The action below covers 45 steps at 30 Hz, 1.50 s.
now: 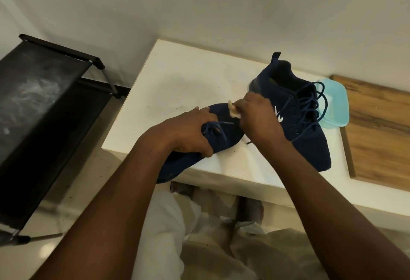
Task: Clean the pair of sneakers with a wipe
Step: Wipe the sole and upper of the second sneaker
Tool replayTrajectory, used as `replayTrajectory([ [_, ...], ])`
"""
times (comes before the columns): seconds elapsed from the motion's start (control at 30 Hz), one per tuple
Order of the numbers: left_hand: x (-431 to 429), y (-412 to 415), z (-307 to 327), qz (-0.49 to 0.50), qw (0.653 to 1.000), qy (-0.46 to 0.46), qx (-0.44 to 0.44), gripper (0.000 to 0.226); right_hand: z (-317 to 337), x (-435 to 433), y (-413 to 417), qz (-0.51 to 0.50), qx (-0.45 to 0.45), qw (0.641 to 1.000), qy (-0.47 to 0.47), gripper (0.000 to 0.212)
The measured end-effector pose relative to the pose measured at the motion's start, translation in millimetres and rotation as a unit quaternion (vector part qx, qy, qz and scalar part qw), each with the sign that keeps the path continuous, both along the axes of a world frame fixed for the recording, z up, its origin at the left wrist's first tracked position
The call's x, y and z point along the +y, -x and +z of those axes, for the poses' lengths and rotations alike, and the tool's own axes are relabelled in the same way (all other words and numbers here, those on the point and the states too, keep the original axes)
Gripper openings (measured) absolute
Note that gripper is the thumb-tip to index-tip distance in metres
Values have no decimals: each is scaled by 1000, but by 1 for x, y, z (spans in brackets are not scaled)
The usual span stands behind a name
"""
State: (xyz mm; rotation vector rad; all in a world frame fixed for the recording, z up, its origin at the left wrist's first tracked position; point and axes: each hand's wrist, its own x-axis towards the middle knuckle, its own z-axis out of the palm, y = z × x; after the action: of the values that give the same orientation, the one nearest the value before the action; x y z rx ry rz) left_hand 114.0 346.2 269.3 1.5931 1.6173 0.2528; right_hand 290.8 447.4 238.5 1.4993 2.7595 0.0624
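Pinching a crumpled white wipe [233, 111] in the right hand [257, 119], fingers curled tight round it, and pressing it onto the upper of the near navy knit sneaker [221, 113], somewhere toward the toe end. The left hand [188, 133] is clamped over the laced middle of that same shoe to steady it. The shoe lies across the near edge of the white table [177, 79], with its heel end hanging off toward the person.

Progress-wise I'd call it midway at best. The wipe is on shoe one, and I can't tell from the fabric which bits are already clean. The second navy sneaker with the white side logo [306, 128] sits on the table just to the right with nobody touching it, so it's probably waiting its turn.

Other stuff: a pale blue plastic tub [337, 106] sits right behind the second shoe, with its loose laces draped in front. There's a wooden board [377, 128] on the right and a black fabric rack [44, 93] on the left. The loose laces are the main thing in the wipe's way, I reckon.
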Motion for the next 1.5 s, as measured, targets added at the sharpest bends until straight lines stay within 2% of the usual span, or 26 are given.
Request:
replayTrajectory([
  [0.07, 0, 0, -1, 2, 1000, 5, -5, 49, 1, -13, 13, 20, -1, 999, 31, 14],
  [0.13, 0, 0, -1, -1, 1000, 8, -2, 55, 10, -21, 23, 59, -4, 992, 112, 15],
  [0.2, -1, 0, 1, 0, 1000, 9, 0, 55, 18, -21, 19, 76, 31, 982, 169, 19],
  [0.3, -2, 0, 3, 6, 1000, 7, 1, 52, 27, -9, -1, 28, 56, 982, 178, 25],
  [0.43, -3, 3, 2, 19, 1000, 5, -15, 55, 33, 4, -17, -43, -26, 989, 141, 24],
  [0.5, -3, 4, 2, 27, 999, 3, -23, 61, 34, -4, -25, -35, 32, 980, 193, 19],
  [0.57, -4, 4, 1, 33, 999, -1, -26, 63, 34, -26, -30, 6, 107, 956, 272, 22],
  [0.6, -4, 3, 1, 34, 999, -4, -26, 63, 31, -35, -31, 21, 127, 952, 277, 23],
  [0.7, -4, 2, 2, 47, 998, -25, -24, 58, 17, -34, -31, 9, 165, 975, 150, 21],
  [0.77, -4, 1, 2, 62, 997, -45, -28, 54, 9, -23, -28, -30, 184, 976, 111, 20],
  [0.87, -3, -2, 0, 83, 993, -72, -38, 51, 1, -19, -16, -41, 184, 977, 96, 23],
  [0.97, 0, -1, -6, 94, 990, -92, -39, 50, -3, -39, -7, -19, 208, 971, 120, 25],
  [1.03, 2, -1, -10, 106, 987, -108, -45, 46, 1, -47, -9, -32, 304, 937, 170, 22],
  [1.1, 5, -3, -13, 131, 980, -139, -50, 42, 8, -49, -14, -55, 414, 878, 232, 18],
  [1.13, 7, -4, -13, 150, 974, -162, -47, 38, 8, -49, -16, -58, 430, 869, 239, 19],
  [1.23, 13, -2, -8, 223, 948, -219, -63, 26, -5, -43, -13, -82, 355, 910, 197, 29],
  [1.3, 14, 1, -5, 245, 941, -213, -98, 27, -12, -41, -11, -109, 354, 902, 220, 31],
  [1.37, 11, 8, 0, 263, 936, -191, -133, 26, -9, -35, -9, -140, 437, 856, 237, 28],
  [1.43, 6, 19, 6, 295, 926, -173, -163, 23, 2, -31, -6, -176, 520, 798, 248, 26],
  [1.5, 2, 31, 13, 293, 929, -131, -184, 23, 9, -33, -3, -196, 578, 740, 283, 24],
])
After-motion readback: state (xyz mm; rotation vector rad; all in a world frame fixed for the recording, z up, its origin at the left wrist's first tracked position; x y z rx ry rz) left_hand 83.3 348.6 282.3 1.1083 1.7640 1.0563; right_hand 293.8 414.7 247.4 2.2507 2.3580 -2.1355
